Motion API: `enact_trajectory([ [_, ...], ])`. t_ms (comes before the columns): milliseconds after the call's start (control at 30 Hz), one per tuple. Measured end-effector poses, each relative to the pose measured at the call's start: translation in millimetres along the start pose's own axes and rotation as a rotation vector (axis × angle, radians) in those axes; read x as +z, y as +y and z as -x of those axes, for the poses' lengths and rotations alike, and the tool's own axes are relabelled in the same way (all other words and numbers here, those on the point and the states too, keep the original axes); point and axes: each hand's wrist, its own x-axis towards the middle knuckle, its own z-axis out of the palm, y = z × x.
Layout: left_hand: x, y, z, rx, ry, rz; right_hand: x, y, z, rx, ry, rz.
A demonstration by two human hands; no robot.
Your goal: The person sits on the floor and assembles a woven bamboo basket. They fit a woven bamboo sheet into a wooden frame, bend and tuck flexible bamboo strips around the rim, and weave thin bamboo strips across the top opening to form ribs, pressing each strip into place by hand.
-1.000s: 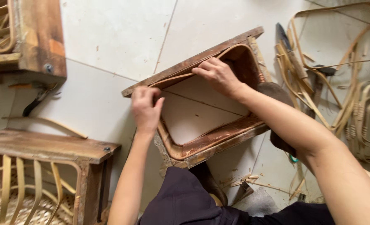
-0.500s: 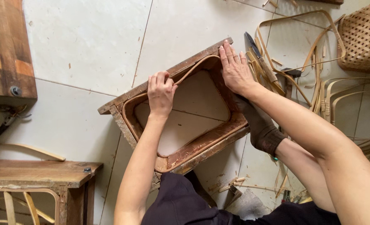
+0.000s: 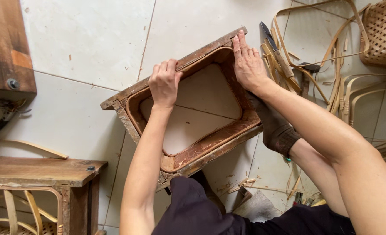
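Note:
A worn wooden rectangular frame (image 3: pixel 210 148) lies on the white tiled floor, with a thin cane strip bent around its inner edge. My left hand (image 3: pixel 163 82) presses down on the frame's far rail, fingers curled over the strip. My right hand (image 3: pixel 247 65) lies flat on the frame's far right corner, fingers stretched out along the wood. My foot in a dark sock (image 3: pixel 275 126) rests against the frame's right side.
A knife (image 3: pixel 271 45) and loose cane strips (image 3: pixel 328 65) lie to the right, near a woven basket (image 3: pixel 384 32). A wooden stool (image 3: pixel 40 174) stands at lower left, another wooden piece (image 3: pixel 6 48) at upper left with pliers (image 3: pixel 3 119) below it.
The frame has come down from a tilt to lie flatter on the floor. Both hands have shifted along its far rail, the right one onto the corner.

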Motion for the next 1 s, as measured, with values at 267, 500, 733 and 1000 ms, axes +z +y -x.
enact_trajectory([
  [267,-70,-16,183,0.114,-0.226,0.091,6,7,-7,-0.002,-0.249,0.144],
  [500,-69,-16,286,0.245,-0.125,-0.020,-96,6,-9,-0.165,-0.456,0.244],
  [733,-90,9,278,0.198,-0.129,-0.120,-180,36,110,-0.393,-0.558,0.455],
  [1000,-103,25,267,0.176,-0.109,-0.096,-117,13,194,-0.569,-0.131,0.404],
])
